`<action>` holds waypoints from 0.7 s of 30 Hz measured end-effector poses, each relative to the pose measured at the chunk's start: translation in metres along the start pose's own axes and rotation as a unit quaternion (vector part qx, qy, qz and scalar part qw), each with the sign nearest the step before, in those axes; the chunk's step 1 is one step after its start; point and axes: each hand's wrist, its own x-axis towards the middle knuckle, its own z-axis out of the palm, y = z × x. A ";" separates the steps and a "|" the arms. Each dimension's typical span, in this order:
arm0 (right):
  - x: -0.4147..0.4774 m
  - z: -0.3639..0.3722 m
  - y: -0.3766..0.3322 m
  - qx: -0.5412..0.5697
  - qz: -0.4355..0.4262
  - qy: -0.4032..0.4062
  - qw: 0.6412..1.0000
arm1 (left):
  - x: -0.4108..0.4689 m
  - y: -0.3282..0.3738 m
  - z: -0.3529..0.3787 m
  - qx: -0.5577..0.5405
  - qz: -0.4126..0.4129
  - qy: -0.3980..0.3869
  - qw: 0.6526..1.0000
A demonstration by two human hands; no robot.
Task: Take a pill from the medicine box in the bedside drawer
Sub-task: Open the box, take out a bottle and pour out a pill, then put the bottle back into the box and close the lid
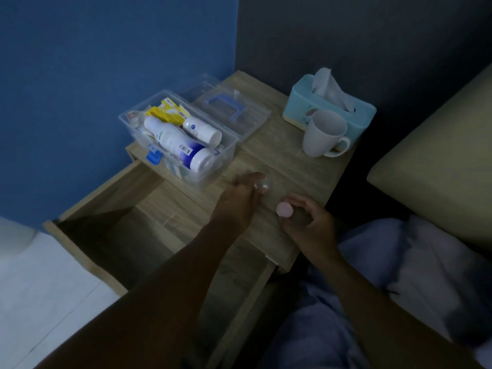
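A clear plastic medicine box [226,145] stands open on the wooden bedside table [300,166], holding white bottles [175,139] and yellow packets [170,111]. Its clear lid [234,110] with a blue handle lies just behind it. My left hand [239,198] is closed around a small clear pill container [263,185] over the tabletop, in front of the box. My right hand [306,219] holds a round pink cap [285,209] near the table's front edge. The drawer [87,206] below is pulled out and looks dark inside.
A white mug [323,133] stands at the back right of the table in front of a light blue tissue box [300,102]. A bed with a beige headboard [439,161] and pale bedding [399,262] lies to the right. Blue wall at the left.
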 end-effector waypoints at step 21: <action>0.016 -0.019 -0.025 0.042 0.085 0.038 0.995 | -0.046 -0.020 -0.010 0.193 0.022 -0.052 0.980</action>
